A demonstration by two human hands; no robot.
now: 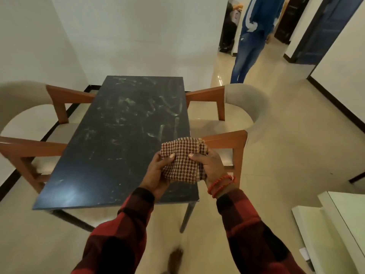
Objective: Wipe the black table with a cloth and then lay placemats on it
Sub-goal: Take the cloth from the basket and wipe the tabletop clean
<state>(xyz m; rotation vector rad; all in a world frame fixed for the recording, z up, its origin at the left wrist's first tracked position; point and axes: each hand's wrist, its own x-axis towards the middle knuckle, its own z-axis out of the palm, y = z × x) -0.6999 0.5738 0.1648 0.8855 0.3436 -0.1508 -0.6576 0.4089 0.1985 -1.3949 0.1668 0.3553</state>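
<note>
The black table [118, 131] stretches away from me, its top streaked with pale smears and dust. Above its near right corner I hold a folded red-and-cream checked cloth [183, 159] in both hands. My left hand [158, 173] grips the cloth's left side with the thumb on top. My right hand [209, 165] grips its right side, with red bead bracelets on the wrist. No placemats are in view.
A wooden armchair with beige upholstery [25, 123] stands at the table's left side and another [237, 115] at its right. A person in blue [252, 40] stands in the hallway beyond. White furniture [335, 224] sits at the lower right. A wall lies behind the table.
</note>
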